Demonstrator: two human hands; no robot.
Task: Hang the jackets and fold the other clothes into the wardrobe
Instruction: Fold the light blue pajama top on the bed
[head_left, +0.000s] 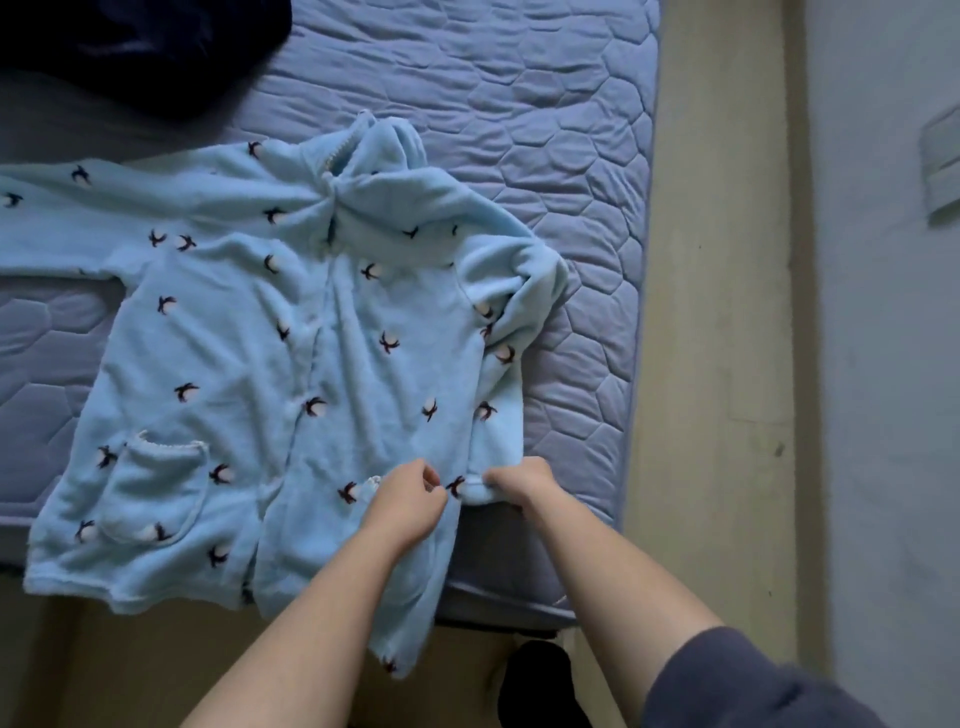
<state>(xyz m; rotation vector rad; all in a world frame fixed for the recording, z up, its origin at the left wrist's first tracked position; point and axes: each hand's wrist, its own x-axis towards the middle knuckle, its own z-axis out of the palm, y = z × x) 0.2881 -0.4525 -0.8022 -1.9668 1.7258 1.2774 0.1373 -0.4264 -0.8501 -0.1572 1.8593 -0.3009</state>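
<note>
Both hands are working at the near edge of the bed. The left hand is pinching the front fabric with curled fingers, and the right hand is gripping the cuff of the right sleeve with fingers curled round it. The blue fleece top is lying face up on the mattress, its hem hanging over the near edge. The step looks like folding the sleeve in along the side. To do it well, keep the cuff pulled taut and straight down the side seam while the left hand pins the body flat, then smooth the bunching at the shoulder. The far sleeve is lying spread out and not yet folded. A dark garment is sitting at the far corner.
</note>
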